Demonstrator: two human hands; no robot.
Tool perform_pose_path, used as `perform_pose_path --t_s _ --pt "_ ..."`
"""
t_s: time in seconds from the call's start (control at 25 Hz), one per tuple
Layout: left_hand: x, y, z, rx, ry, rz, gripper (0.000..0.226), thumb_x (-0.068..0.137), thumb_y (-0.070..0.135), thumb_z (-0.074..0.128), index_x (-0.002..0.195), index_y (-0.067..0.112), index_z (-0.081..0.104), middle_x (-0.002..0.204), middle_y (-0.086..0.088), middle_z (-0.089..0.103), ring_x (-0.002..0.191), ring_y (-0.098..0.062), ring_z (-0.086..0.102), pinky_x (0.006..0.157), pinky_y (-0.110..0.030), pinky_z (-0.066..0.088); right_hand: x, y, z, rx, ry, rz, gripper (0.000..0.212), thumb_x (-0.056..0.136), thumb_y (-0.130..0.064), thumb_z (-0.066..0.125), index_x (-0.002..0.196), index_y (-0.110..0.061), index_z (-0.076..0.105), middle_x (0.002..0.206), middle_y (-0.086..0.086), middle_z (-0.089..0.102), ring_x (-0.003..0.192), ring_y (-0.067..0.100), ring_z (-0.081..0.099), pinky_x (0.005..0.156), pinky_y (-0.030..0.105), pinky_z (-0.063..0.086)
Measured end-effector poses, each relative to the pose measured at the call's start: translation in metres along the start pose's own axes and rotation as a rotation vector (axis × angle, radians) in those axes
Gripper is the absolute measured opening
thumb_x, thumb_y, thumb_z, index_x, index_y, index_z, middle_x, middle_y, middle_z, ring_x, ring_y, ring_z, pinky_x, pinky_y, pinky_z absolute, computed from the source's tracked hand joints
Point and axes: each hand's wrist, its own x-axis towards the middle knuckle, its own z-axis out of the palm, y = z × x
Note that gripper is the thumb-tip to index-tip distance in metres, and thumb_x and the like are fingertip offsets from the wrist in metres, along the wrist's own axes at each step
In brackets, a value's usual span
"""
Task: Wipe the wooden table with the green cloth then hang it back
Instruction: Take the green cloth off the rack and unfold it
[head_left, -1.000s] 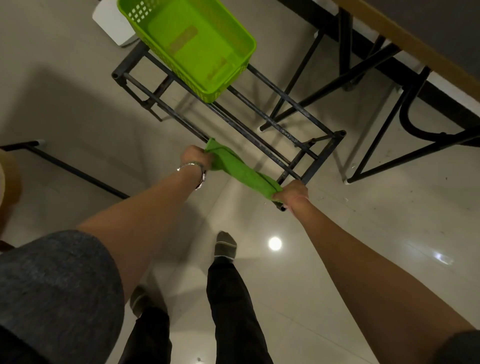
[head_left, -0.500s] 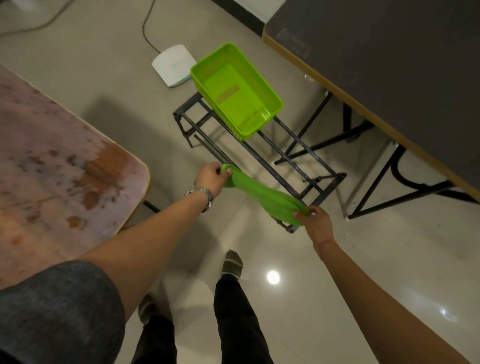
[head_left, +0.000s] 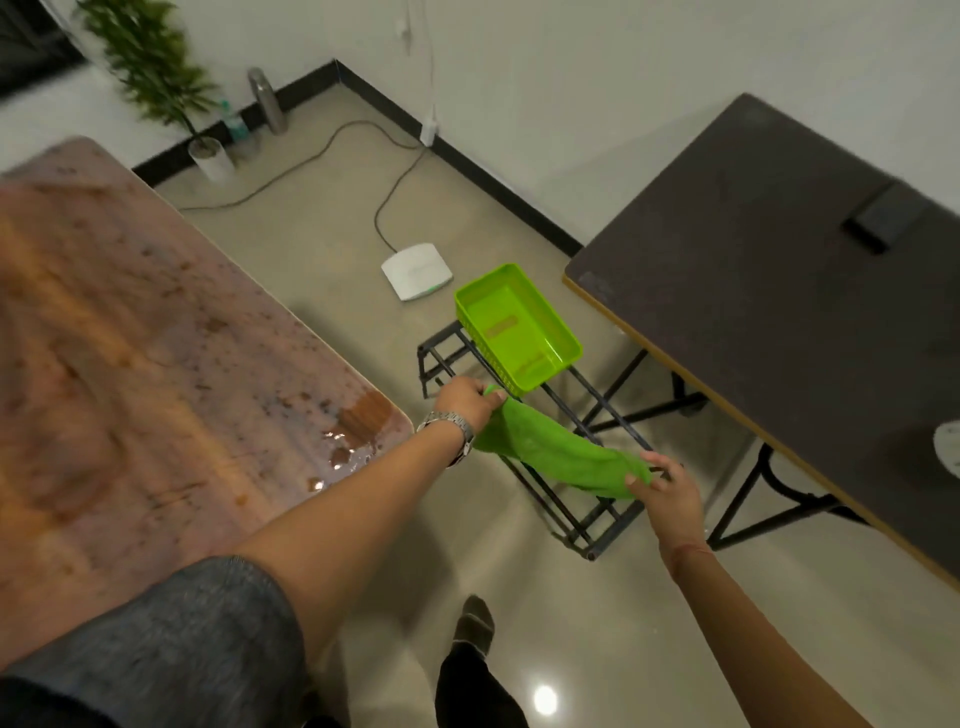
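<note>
The green cloth (head_left: 556, 453) is stretched between both hands, sagging over the near bars of a low black metal rack (head_left: 597, 525). My left hand (head_left: 467, 400), with a wristwatch, grips its left end. My right hand (head_left: 670, 488) pinches its right end with fingers partly spread. The wooden table (head_left: 156, 374) fills the left side, stained, with a wet patch near its right corner.
A green plastic basket (head_left: 514, 327) sits on the rack's far end. A dark table (head_left: 779, 291) on black legs stands at the right. A white device (head_left: 415, 270) with a cable lies on the floor; a potted plant (head_left: 166, 88) stands by the wall.
The view has tilted up, bringing the wooden table, wall and plant into sight. Both hands still hold the cloth over the rack; the right hand's grip has loosened.
</note>
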Motion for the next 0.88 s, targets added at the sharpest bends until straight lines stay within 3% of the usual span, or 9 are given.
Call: perform_pose_path --t_s 0.08,0.16,0.28,0.44,0.48,0.56,0.64,0.72,0.88 --pt "-0.008 0.018 -0.031 0.005 0.017 0.039 0.051 0.088 0.035 0.064 0.051 0.019 0.033 0.049 0.001 0.032 0.046 -0.013 0.031 0.046 -0.03 0.02 -0.008 -0.032 -0.003 0.056 -0.071 -0.035 0.047 0.084 0.013 0.063 0.121 -0.016 0.06 0.107 0.01 0.072 0.09 0.006 0.071 0.077 0.015 0.056" --pt "-0.015 0.029 -0.064 -0.003 0.04 0.07 0.048 0.086 0.035 0.067 0.051 0.018 0.039 0.05 0.002 0.038 0.047 -0.013 0.034 0.045 -0.028 0.023 -0.014 -0.064 -0.003 0.064 -0.11 -0.083 0.056 0.083 0.016 0.061 0.126 -0.019 0.059 0.101 -0.005 0.073 0.087 -0.005 0.069 0.072 0.009 0.053" --pt "-0.031 0.033 -0.125 -0.113 0.159 0.087 0.026 0.082 0.033 0.072 0.069 0.016 0.058 0.068 -0.004 0.053 0.064 -0.017 0.046 0.057 -0.025 0.032 -0.027 -0.122 0.006 -0.031 -0.149 -0.222 0.047 0.083 0.007 0.068 0.12 -0.021 0.066 0.1 -0.008 0.073 0.094 -0.001 0.068 0.08 0.011 0.052" --pt "-0.047 0.019 -0.215 -0.201 0.314 0.086 0.023 0.086 0.029 0.069 0.072 0.015 0.056 0.076 -0.007 0.053 0.072 -0.016 0.046 0.062 -0.026 0.033 -0.05 -0.2 0.036 -0.141 -0.151 -0.446 0.025 0.084 -0.005 0.072 0.098 -0.026 0.073 0.095 -0.004 0.074 0.088 -0.001 0.069 0.075 0.002 0.048" --pt "-0.049 0.014 -0.236 -0.236 0.341 0.079 0.022 0.086 0.027 0.068 0.073 0.014 0.057 0.075 -0.007 0.054 0.072 -0.016 0.047 0.064 -0.025 0.034 -0.054 -0.218 0.046 -0.184 -0.121 -0.509 0.02 0.083 -0.01 0.074 0.095 -0.027 0.073 0.092 -0.004 0.073 0.085 0.003 0.067 0.072 0.002 0.045" --pt "-0.056 0.003 -0.278 -0.27 0.393 0.073 0.028 0.087 0.023 0.067 0.066 0.016 0.051 0.067 -0.002 0.05 0.065 -0.016 0.045 0.058 -0.021 0.037 -0.062 -0.253 0.072 -0.246 -0.098 -0.589 0.016 0.082 -0.016 0.075 0.098 -0.022 0.075 0.091 -0.001 0.072 0.083 0.012 0.063 0.076 0.016 0.046" --pt "-0.065 -0.013 -0.316 -0.345 0.426 0.064 0.033 0.09 0.02 0.065 0.063 0.018 0.044 0.064 0.0 0.045 0.058 -0.012 0.045 0.045 -0.014 0.039 -0.072 -0.286 0.106 -0.255 -0.144 -0.617 0.017 0.083 -0.013 0.074 0.1 -0.016 0.075 0.088 0.003 0.071 0.082 0.018 0.064 0.08 0.029 0.05" --pt "-0.074 -0.03 -0.351 -0.497 0.479 0.051 0.034 0.091 0.017 0.062 0.064 0.017 0.043 0.064 -0.003 0.047 0.062 -0.016 0.053 0.043 -0.015 0.044 -0.083 -0.316 0.145 -0.254 -0.189 -0.675 0.016 0.083 -0.008 0.072 0.098 -0.012 0.074 0.087 0.007 0.07 0.078 0.017 0.063 0.079 0.032 0.052" --pt "-0.094 -0.077 -0.385 -0.622 0.647 0.071 0.031 0.089 0.03 0.063 0.061 0.021 0.052 0.062 -0.006 0.054 0.062 -0.018 0.06 0.061 -0.027 0.047 -0.107 -0.344 0.213 -0.242 -0.226 -0.816 0.017 0.08 0.0 0.072 0.096 -0.007 0.074 0.091 0.003 0.07 0.068 -0.007 0.06 0.067 0.002 0.042"
